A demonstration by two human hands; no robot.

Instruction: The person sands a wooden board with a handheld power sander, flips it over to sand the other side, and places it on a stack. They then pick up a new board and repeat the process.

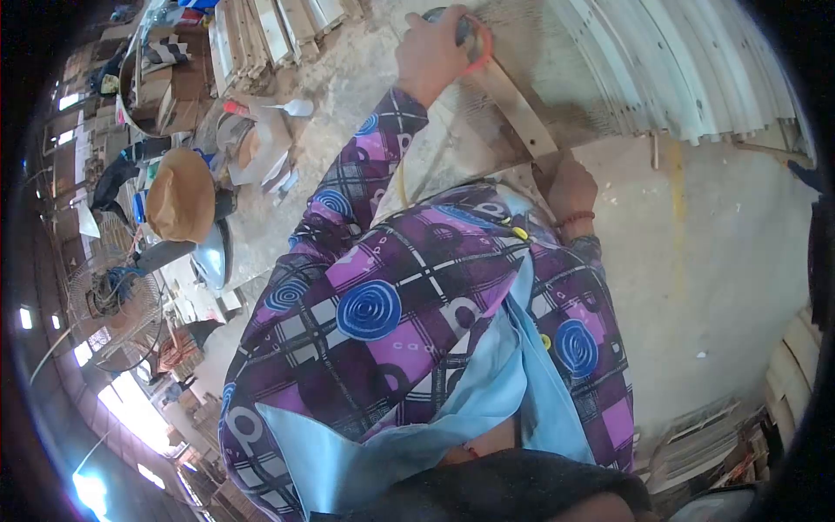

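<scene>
My left hand (435,52) is closed around a round dark tool with a red-orange rim (479,45), whose exact kind I cannot make out. The tool sits at the far end of a narrow wooden strip (515,109). Toward my body, my right hand (571,187) is closed at the strip's near end, its fingers partly hidden. A small dark spot shows on the strip not far from that hand. Beneath the strip lies a dusty, scuffed work surface (365,96).
Long pale slatted strips (678,61) are stacked at the upper right, more wooden strips (261,35) at the upper left. A white bottle (298,108) lies left of my left arm. Farther left are a tan hat (181,196) and a wire-caged fan (113,291).
</scene>
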